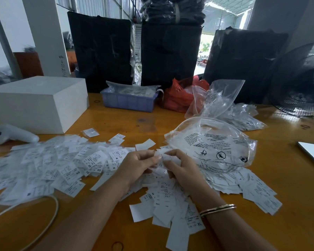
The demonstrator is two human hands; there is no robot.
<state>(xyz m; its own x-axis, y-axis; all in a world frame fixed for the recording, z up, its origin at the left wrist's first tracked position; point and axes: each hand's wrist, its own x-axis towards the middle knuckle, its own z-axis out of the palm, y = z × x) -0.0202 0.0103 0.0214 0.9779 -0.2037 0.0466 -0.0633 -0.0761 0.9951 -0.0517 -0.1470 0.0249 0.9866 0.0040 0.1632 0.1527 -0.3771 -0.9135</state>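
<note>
Left hand (140, 164) and right hand (182, 166) pinch labels (162, 154) beside the clear bag (216, 147) — a slack grip could spill them into the heap (62, 169).

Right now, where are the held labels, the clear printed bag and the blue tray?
held labels (163, 154), head view, white part at the bundle's top
clear printed bag (212, 141), head view, its printed face
blue tray (129, 103), head view, its front wall

White box (38, 104) left of blue crate (129, 103); red bag (178, 98) just right of it; black bundles (170, 55) behind; fan (301, 84) far right.
</note>
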